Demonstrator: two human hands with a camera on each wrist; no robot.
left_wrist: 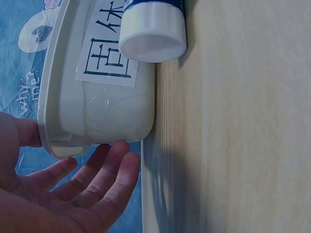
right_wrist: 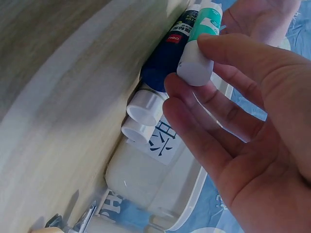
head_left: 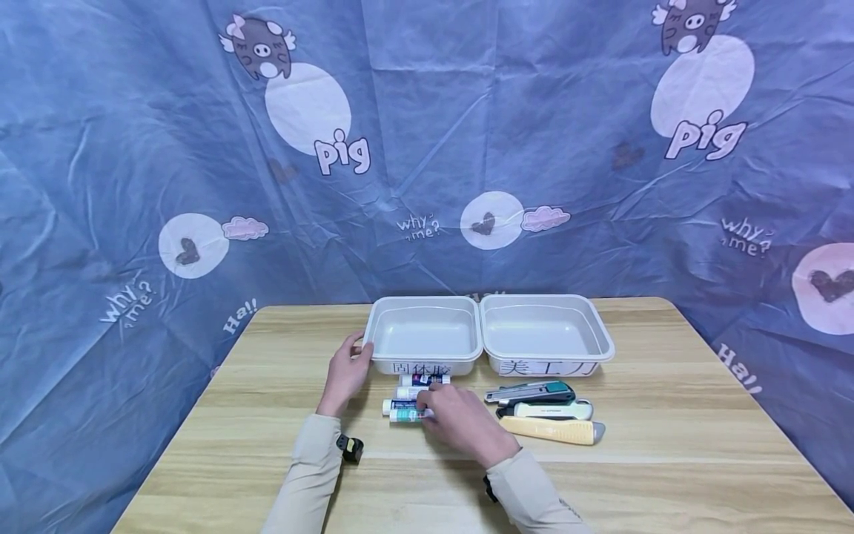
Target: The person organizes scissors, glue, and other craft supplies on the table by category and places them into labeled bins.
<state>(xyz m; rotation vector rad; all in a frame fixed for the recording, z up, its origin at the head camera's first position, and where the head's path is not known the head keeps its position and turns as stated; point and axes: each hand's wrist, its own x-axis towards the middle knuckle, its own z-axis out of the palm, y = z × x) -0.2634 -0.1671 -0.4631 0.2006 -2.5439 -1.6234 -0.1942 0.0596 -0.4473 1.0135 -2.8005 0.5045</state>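
Note:
My left hand [head_left: 348, 371] holds the left end of a white plastic bin [head_left: 368, 337], its thumb over the rim and its fingers against the end wall in the left wrist view. With thumb and fingers, my right hand [head_left: 460, 421] pinches a green-and-white glue stick [right_wrist: 195, 63] by its white end. Right beside it lies a dark blue glue stick [right_wrist: 163, 63]. Two more glue sticks show white ends [right_wrist: 146, 108] closer to the labelled front of the bin. In the head view the right fingers hide part of the group.
A second white bin [head_left: 603, 345] stands against the first, also labelled in front. Before it lie a grey-green utility knife [head_left: 530, 391], a white-and-green one [head_left: 550, 410] and a yellow one [head_left: 550, 429]. A blue patterned cloth [head_left: 427, 148] hangs behind the wooden table [head_left: 667, 445].

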